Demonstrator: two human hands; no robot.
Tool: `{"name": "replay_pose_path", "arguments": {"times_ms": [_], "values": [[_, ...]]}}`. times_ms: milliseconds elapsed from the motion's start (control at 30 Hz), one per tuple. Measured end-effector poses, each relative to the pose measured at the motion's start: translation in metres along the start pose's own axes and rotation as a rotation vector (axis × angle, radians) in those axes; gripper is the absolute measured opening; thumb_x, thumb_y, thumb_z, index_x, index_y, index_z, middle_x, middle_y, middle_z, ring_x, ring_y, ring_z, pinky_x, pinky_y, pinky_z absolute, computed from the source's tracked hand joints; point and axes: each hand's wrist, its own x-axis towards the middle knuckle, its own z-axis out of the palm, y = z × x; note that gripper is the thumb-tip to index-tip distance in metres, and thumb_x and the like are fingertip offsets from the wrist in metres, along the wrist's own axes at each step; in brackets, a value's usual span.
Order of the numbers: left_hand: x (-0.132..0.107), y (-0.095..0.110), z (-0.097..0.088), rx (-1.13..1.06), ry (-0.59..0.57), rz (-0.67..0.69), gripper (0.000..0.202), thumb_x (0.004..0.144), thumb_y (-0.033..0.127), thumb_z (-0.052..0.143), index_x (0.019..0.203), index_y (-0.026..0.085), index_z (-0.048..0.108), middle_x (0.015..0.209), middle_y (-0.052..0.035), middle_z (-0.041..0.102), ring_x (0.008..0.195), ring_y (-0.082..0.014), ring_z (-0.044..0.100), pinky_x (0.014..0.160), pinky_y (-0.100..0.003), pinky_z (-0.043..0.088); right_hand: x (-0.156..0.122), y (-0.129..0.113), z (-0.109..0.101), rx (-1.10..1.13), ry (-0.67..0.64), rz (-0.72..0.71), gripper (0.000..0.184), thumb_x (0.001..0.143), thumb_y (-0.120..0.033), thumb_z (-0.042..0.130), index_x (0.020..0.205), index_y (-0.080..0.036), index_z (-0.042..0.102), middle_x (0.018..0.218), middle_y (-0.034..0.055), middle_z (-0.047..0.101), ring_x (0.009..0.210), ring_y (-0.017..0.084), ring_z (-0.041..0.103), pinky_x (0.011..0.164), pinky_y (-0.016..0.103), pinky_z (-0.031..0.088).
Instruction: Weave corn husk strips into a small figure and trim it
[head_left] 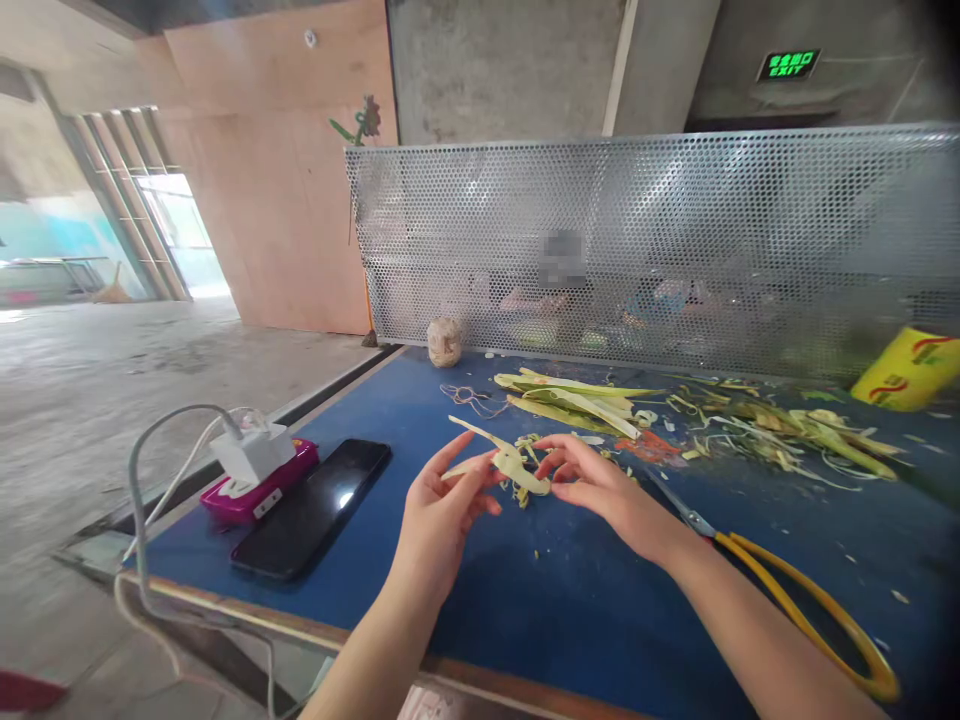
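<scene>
Above the blue table a pale yellow-green leaf strip (512, 467), folded over or knotted in the middle, is stretched between my two hands. My left hand (448, 490) pinches its left side with thumb and fingers, and a thin end sticks up past the fingertips. On the other side my right hand (589, 485) has its fingertips closed on the right end. Small leaf scraps (523, 494) lie on the table behind and under the strip. Scissors with long yellow handles (795, 600) lie beside my right forearm, which partly covers them.
Long leaf strips (574, 395) and a heap of trimmings (795, 425) lie farther back. A black phone (311, 510) and a white charger on a magenta power strip (259, 490) are at left. A perforated metal screen (652, 240) borders the table; a yellow roll (909, 370) stands far right.
</scene>
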Motion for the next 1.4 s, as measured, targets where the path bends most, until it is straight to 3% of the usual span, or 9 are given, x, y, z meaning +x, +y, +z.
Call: {"name": "replay_pose_path", "arguments": {"times_ms": [100,233,433,600,800,933,1133,1333,1400], "values": [[-0.003,-0.001,0.002,0.076,-0.067,0.001,0.064,0.061,0.023,0.073,0.118,0.009,0.047,0.083,-0.0105,0.071,0.066,-0.0175,0.065,0.044,-0.02,0.048,-0.002,-0.002,0.005,0.043,-0.057,-0.035,0.043,0.083,-0.037,0.048,0.123,-0.023,0.041,0.101,0.0055,0.059,0.096,0.02,0.054,0.085,0.036,0.038],[-0.006,-0.001,0.005,0.125,-0.137,0.0,0.067,0.061,0.026,0.073,0.12,0.01,0.045,0.08,-0.009,0.07,0.064,-0.0177,0.064,0.045,-0.023,0.05,-0.004,-0.003,0.013,0.092,-0.116,-0.061,0.051,0.08,-0.041,0.054,0.126,-0.025,0.04,0.094,0.0041,0.061,0.084,0.017,0.058,0.075,0.032,0.045],[-0.007,-0.003,0.006,0.17,-0.178,0.014,0.066,0.062,0.025,0.073,0.119,0.01,0.045,0.076,-0.0067,0.07,0.054,-0.015,0.062,0.047,-0.026,0.051,-0.005,-0.006,0.02,0.07,-0.105,-0.08,0.03,0.079,-0.029,0.057,0.108,-0.02,0.056,0.073,-0.0004,0.061,0.061,0.012,0.059,0.063,0.026,0.048],[-0.006,-0.004,0.004,0.134,-0.122,0.045,0.066,0.062,0.024,0.072,0.12,0.009,0.043,0.074,-0.0064,0.07,0.058,-0.0155,0.062,0.042,-0.022,0.048,-0.007,-0.01,0.016,0.087,-0.161,-0.015,0.045,0.079,-0.02,0.056,0.122,-0.025,0.046,0.057,-0.0064,0.058,0.048,0.009,0.055,0.056,0.024,0.046],[-0.005,-0.003,0.002,0.142,-0.139,0.019,0.066,0.064,0.024,0.071,0.122,0.011,0.042,0.07,-0.0039,0.069,0.044,-0.0092,0.055,0.039,-0.02,0.044,-0.007,-0.006,0.014,0.166,-0.24,-0.054,0.052,0.084,-0.021,0.05,0.132,-0.03,0.034,0.07,-0.0032,0.063,0.069,0.012,0.06,0.07,0.028,0.046],[-0.004,-0.004,0.003,0.157,-0.197,-0.021,0.07,0.061,0.025,0.074,0.121,0.01,0.042,0.069,-0.0051,0.069,0.045,-0.0119,0.057,0.039,-0.022,0.046,-0.005,0.0,0.018,0.246,-0.259,-0.069,0.048,0.082,-0.023,0.054,0.127,-0.031,0.041,0.088,-0.0007,0.059,0.069,0.011,0.056,0.066,0.025,0.045],[-0.001,-0.01,0.0,0.227,-0.203,0.006,0.075,0.062,0.028,0.073,0.125,0.011,0.037,0.068,-0.0048,0.069,0.051,-0.0137,0.059,0.038,-0.019,0.043,-0.001,0.001,0.019,0.211,-0.225,-0.078,0.038,0.083,-0.038,0.052,0.118,-0.023,0.053,0.07,-0.0022,0.053,0.053,0.007,0.045,0.048,0.019,0.036],[-0.001,-0.012,-0.004,0.34,-0.114,0.188,0.078,0.062,0.024,0.073,0.129,0.017,0.032,0.102,-0.0095,0.065,0.082,-0.014,0.06,0.064,-0.022,0.049,0.001,-0.004,0.016,0.076,-0.097,-0.106,0.026,0.083,-0.037,0.05,0.092,-0.017,0.065,0.056,-0.0031,0.048,0.053,0.008,0.045,0.049,0.02,0.035],[-0.003,-0.009,-0.002,0.306,-0.109,0.231,0.083,0.062,0.023,0.073,0.132,0.019,0.027,0.102,-0.0083,0.065,0.088,-0.0165,0.06,0.068,-0.026,0.049,0.0,-0.005,0.017,0.047,-0.11,-0.095,0.025,0.084,-0.036,0.049,0.085,-0.016,0.064,0.054,-0.0039,0.047,0.05,0.008,0.042,0.047,0.019,0.033]]}}
